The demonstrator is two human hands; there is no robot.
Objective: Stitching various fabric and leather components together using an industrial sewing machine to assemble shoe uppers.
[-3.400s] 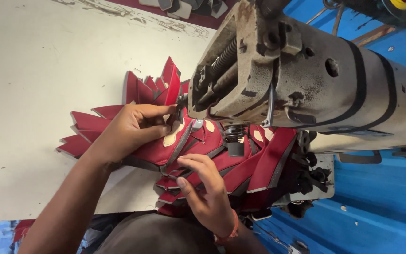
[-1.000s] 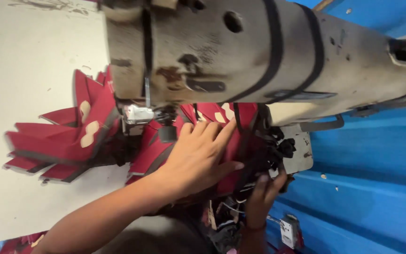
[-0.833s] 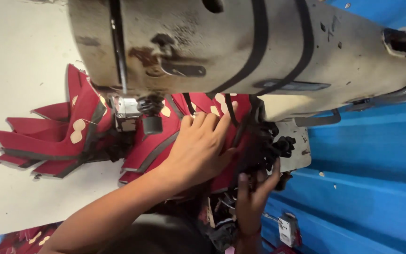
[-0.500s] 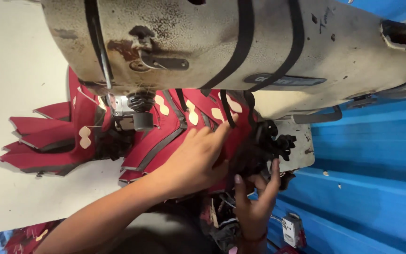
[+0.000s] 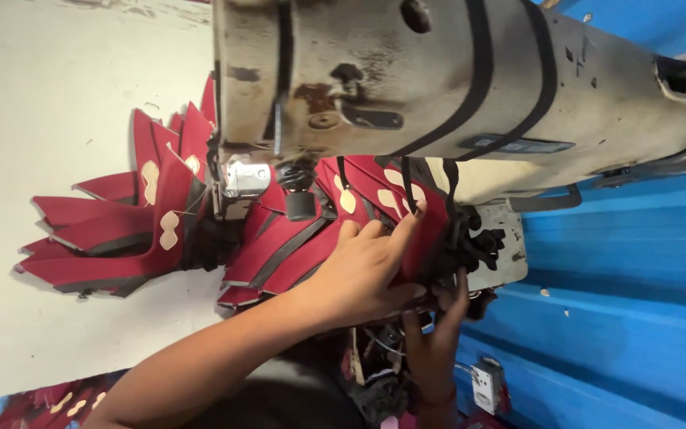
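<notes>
A fan of dark red cut pieces (image 5: 287,246) with black strips and cream patches lies under the arm of a worn beige sewing machine (image 5: 454,87). My left hand (image 5: 367,266) rests on the right end of this fan. Its fingers pinch the top pieces just right of the presser foot (image 5: 299,202). From below, my right hand (image 5: 436,334) reaches up to the near edge of the same stack, beside a bunch of black straps (image 5: 478,242). Its fingertips are hidden behind the stack.
More red pieces (image 5: 113,230) spread left over the white table (image 5: 49,103). A blue corrugated panel (image 5: 621,310) fills the right side, with a small white switch box (image 5: 490,381) low down. Loose red pieces (image 5: 49,405) lie at the bottom left.
My left hand has slid right along the red pieces, away from the presser foot. My right hand has come up from below to the stack's edge. The view has shifted slightly.
</notes>
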